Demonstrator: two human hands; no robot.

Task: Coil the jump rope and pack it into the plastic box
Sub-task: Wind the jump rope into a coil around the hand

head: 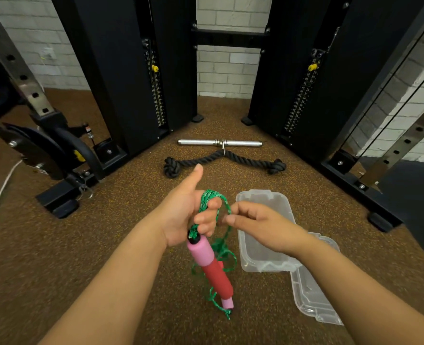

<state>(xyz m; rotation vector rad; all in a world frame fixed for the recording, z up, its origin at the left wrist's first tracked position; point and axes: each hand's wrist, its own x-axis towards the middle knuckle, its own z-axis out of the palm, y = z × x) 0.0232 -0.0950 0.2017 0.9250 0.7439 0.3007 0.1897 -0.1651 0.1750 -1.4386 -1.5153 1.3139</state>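
The green jump rope (207, 201) is looped several times around the fingers of my left hand (188, 215), thumb pointing up. Its pink and red foam handle (209, 265) hangs straight down below that hand, with loose green rope tangled behind it and reaching the floor. My right hand (253, 226) is just to the right, fingertips pinching a strand of the rope beside the loops. The clear plastic box (265, 260) stands open on the floor under my right wrist. Its clear lid (313, 297) lies beside it, nearer to me.
A black rope cable attachment (221, 161) and a chrome bar handle (219, 142) lie on the brown speckled floor ahead. Black cable-machine towers (121, 70) stand left and right. A rack foot (59, 197) juts out at the left, another foot (382, 220) at the right.
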